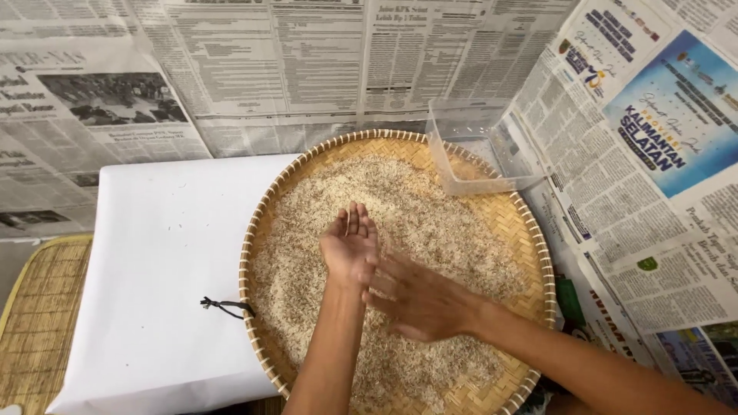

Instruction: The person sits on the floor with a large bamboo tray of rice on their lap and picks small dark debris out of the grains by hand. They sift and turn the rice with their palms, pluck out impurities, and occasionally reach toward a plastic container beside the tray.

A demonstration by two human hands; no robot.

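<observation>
A round woven bamboo tray (523,223) lies in front of me, covered with a spread layer of pale rice grains (400,200). My left hand (350,244) hovers over the middle of the tray, palm up and slightly cupped, fingers together; whether grains lie in the palm I cannot tell. My right hand (419,301) reaches in from the right, palm down, fingers spread and blurred, just beside and below the left hand, right over the rice.
A clear plastic container (469,154) rests tilted on the tray's far rim. White paper (161,261) covers the surface at left, a black cord (224,306) hanging off the tray's left edge. A woven mat (34,315) lies far left. Newspaper sheets (638,177) line the back and right.
</observation>
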